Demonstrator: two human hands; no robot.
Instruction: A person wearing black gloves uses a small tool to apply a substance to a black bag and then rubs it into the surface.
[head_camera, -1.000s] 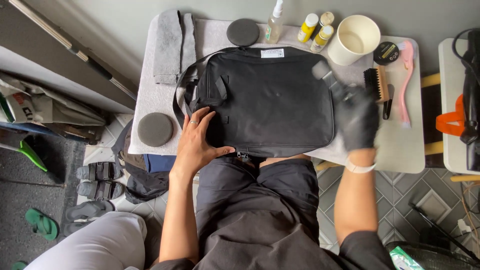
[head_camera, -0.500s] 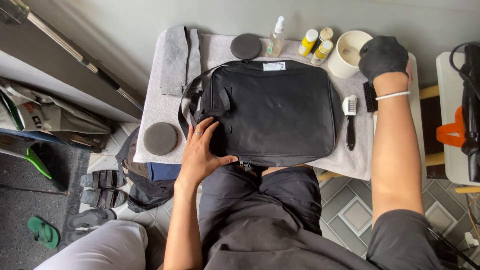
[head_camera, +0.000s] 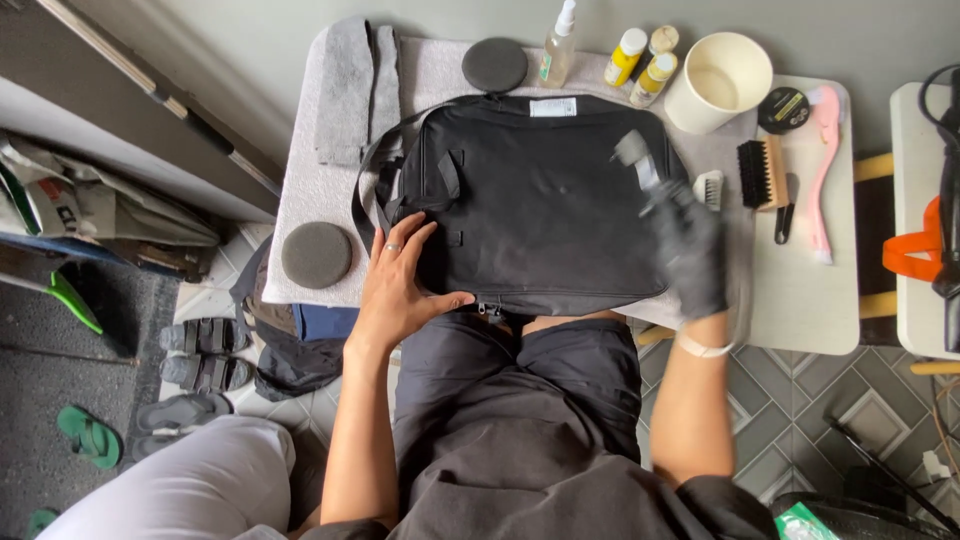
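Note:
A black fabric bag (head_camera: 540, 200) lies flat on a grey cloth over a small table (head_camera: 800, 300). My left hand (head_camera: 400, 285), bare with a ring, presses flat on the bag's lower left corner. My right hand (head_camera: 690, 250) wears a black glove and hovers over the bag's right edge. It grips a small brush (head_camera: 635, 158) with a pale head that points up and left over the bag; the brush is blurred. A small white brush head (head_camera: 708, 188) lies just beside the glove.
Along the back stand a spray bottle (head_camera: 558, 45), yellow-capped bottles (head_camera: 627, 55), a white cup (head_camera: 718, 80) and a round tin (head_camera: 783, 108). A wooden brush (head_camera: 762, 172) and pink brush (head_camera: 822, 170) lie right. Round dark pads (head_camera: 316, 254) (head_camera: 494, 64), folded grey cloth (head_camera: 355, 85), sandals (head_camera: 200, 350) on the floor.
My right hand has swung back down from beside the white cup to the bag's right side, now with a small brush in it. My left hand stays on the bag.

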